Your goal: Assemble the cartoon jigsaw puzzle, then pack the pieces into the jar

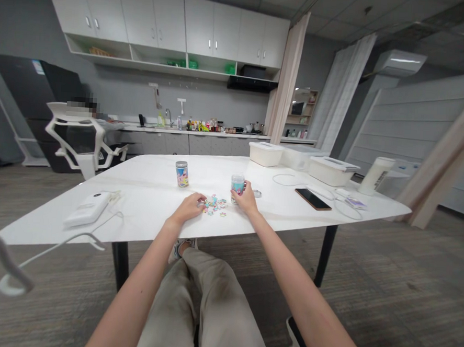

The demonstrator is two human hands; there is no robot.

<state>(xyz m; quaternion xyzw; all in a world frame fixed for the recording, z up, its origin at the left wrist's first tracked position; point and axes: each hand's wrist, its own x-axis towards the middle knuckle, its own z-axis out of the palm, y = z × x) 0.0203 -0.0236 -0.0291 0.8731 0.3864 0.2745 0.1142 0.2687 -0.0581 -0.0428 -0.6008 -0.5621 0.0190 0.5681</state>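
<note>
On the white table, a small pile of colourful little pieces, like jigsaw puzzle pieces (215, 203), lies between my hands. My left hand (189, 207) rests at the pile's left edge, fingers curved and apart against the nearest pieces. My right hand (246, 200) is wrapped around the right side of a clear jar with a blue and pink label (237, 183), which stands upright and has no lid on. A round silvery lid (257, 194) lies just right of that hand. Further left and back stands a similar printed jar (182, 174) with its grey lid on.
A white power bank-like device (89, 209) with a cable lies at the left. To the right are a phone (312, 199), looping white cables, a white bottle (376, 175) and lidded white bins (265, 154). A person sits beyond the table, behind a white chair (83, 135).
</note>
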